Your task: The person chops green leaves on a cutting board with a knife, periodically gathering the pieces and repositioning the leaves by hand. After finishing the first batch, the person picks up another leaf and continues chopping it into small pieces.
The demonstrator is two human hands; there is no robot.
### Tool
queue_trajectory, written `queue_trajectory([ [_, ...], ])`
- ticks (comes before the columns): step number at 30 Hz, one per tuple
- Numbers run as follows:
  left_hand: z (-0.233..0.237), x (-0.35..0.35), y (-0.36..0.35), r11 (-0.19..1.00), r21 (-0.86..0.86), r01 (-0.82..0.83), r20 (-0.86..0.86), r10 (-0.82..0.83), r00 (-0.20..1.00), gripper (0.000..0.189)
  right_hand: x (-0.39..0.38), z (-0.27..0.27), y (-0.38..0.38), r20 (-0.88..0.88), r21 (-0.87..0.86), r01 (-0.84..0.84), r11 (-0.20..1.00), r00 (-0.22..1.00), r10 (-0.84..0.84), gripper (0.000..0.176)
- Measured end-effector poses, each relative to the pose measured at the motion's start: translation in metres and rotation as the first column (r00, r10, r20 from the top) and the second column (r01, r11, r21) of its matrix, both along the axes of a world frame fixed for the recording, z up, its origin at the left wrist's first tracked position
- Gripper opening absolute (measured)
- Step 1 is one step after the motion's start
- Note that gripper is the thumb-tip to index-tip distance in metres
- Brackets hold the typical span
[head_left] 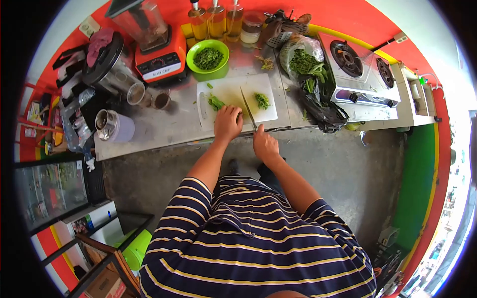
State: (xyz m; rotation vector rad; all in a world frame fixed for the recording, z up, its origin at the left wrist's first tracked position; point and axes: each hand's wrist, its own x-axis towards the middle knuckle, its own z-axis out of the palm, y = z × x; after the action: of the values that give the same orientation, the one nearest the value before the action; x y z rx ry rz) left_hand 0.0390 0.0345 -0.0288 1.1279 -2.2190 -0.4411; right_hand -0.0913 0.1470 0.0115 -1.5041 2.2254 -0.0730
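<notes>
On the steel counter lies a white cutting board (270, 89). My left hand (228, 122) is closed at the board's front edge, its fingers against green leaves (215, 103) that stick out to the upper left. My right hand (266, 145) is wrapped round the handle of a knife (247, 108), just off the board's front edge. The blade points away from me across the board, to the right of my left hand. Right of the blade sits a small pile of cut greens (262, 101). The knife's handle is mostly hidden in my fingers.
Behind the board, a green bowl (225, 51) holds chopped greens, beside a red blender (160, 63) and oil bottles (216, 21). Rightward are a bag of leafy greens (303, 62), a black plastic bag (325, 110) and a gas stove (365, 84). A metal cup (106, 121) stands left.
</notes>
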Motion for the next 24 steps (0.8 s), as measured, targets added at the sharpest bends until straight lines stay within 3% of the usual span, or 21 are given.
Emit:
queue_trajectory([
  [4,0.003,0.003,0.0,0.998,-0.057,0.002,-0.071,-0.006,0.997,0.011,-0.006,0.017,-0.02,-0.041,0.015,-0.028,0.999,0.999,0.028,0.03],
  [8,0.002,0.003,0.001,0.998,-0.055,-0.012,-0.081,0.008,0.997,0.012,-0.005,0.028,-0.011,0.038,0.109,-0.026,0.994,0.999,0.022,0.035],
  [15,0.002,0.002,0.001,1.0,-0.026,-0.015,-0.073,0.013,0.997,0.011,0.003,0.018,-0.026,0.108,0.126,0.028,0.992,0.993,-0.042,0.036],
  [21,0.003,0.003,-0.002,0.999,-0.033,-0.001,-0.066,-0.002,0.998,0.012,0.003,0.041,-0.029,0.054,0.212,-0.074,0.975,0.996,0.064,0.036],
  [24,0.003,0.006,-0.005,0.999,0.001,0.04,-0.055,-0.039,0.998,0.014,0.013,0.024,-0.024,0.108,0.202,-0.011,0.979,0.994,-0.011,0.037],
])
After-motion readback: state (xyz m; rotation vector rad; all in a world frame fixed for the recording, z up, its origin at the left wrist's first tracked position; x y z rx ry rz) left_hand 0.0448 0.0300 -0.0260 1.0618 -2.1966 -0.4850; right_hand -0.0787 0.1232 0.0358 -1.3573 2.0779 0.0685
